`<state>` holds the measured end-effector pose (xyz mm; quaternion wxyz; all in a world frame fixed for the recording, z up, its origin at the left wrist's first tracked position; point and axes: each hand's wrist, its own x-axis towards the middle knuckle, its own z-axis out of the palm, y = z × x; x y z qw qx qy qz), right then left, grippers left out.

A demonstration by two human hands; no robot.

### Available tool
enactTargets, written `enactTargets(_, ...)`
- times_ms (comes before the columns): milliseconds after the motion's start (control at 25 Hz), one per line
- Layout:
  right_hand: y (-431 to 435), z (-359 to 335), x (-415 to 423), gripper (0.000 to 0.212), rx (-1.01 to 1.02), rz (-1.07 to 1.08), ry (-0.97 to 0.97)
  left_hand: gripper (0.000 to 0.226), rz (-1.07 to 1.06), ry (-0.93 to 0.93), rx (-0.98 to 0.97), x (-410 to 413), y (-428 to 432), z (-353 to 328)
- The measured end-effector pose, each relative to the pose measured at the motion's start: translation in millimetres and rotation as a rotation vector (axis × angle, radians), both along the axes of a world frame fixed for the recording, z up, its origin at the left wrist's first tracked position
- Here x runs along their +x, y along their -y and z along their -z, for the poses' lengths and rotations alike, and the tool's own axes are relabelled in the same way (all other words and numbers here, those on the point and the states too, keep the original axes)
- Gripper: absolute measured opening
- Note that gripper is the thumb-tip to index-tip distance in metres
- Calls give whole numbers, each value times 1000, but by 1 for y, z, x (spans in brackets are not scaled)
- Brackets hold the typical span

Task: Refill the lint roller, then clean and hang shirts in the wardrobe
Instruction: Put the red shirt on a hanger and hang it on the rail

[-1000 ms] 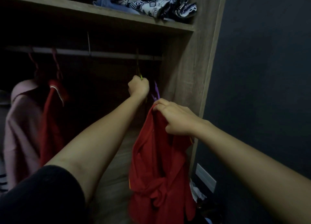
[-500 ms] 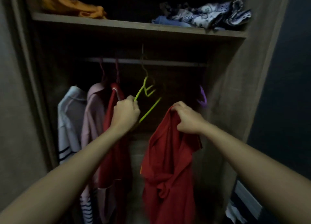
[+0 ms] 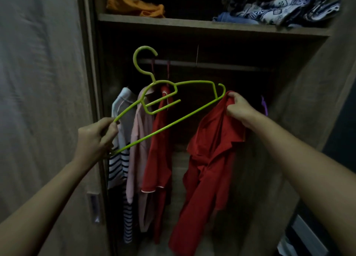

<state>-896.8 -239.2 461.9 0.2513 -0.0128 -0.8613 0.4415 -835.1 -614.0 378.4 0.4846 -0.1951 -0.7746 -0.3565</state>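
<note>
left hand [image 3: 96, 138]: fingers curled round the near end of the hanger [image 3: 173, 122], whose long axis climbs up and right.
right hand [image 3: 240, 109]: pinching the bunched collar of the shirt [image 3: 210, 159], which hangs in front of the wardrobe opening.
gap: far hanger tip just beside that collar; contact i can't tell.
next: i'd feed the tip into the neck.
room: bare rail [image 3: 221, 65] right of the hung shirts [image 3: 156, 140].
</note>
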Motion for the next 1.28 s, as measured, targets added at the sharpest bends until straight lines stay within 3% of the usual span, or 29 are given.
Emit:
enactTargets(280, -14, -14, 12, 68, -7, 57, 45, 41, 18, -51, -100, 4, 24, 6)
enactTargets(480, 46, -20, 47, 64, 520, -236, 46, 35, 146, -54, -233, -2, -17, 5)
enactTargets(560, 66, -19, 60, 59, 836, -363, -73, 34, 163, -81, -206, -4, -32, 6)
enactTargets(640, 66, -19, 74, 52, 1040, -253, -308, 35, 166, -117, -115, -2, -36, 8)
enactTargets(760, 49, -11, 83, 49, 1043, -56, -599, 34, 175, -153, -166, 7, -45, 3)
enactTargets(880, 40, -12, 80, 45, 950, -3, -651, 32, -131, -239, -273, 18, -57, -8)
enactTargets(960, 38, -14, 77, 45, 929, 23, -677, 35, -174, -300, -234, 35, -77, 5)
enactTargets(1040, 38, -17, 77, 46, 878, 25, -701, 33, -77, -206, -226, 54, -109, 39)
enactTargets(1120, 38, -21, 78, 47, 806, -4, -714, 33, -75, 68, -249, 55, -132, 81)
enactTargets(1200, 31, -25, 80, 47, 742, -78, -718, 36, 99, 367, -141, 41, -124, 110)
enactTargets(1280, 18, -22, 80, 48, 752, -211, -672, 39, 226, 472, -81, 29, -94, 119)
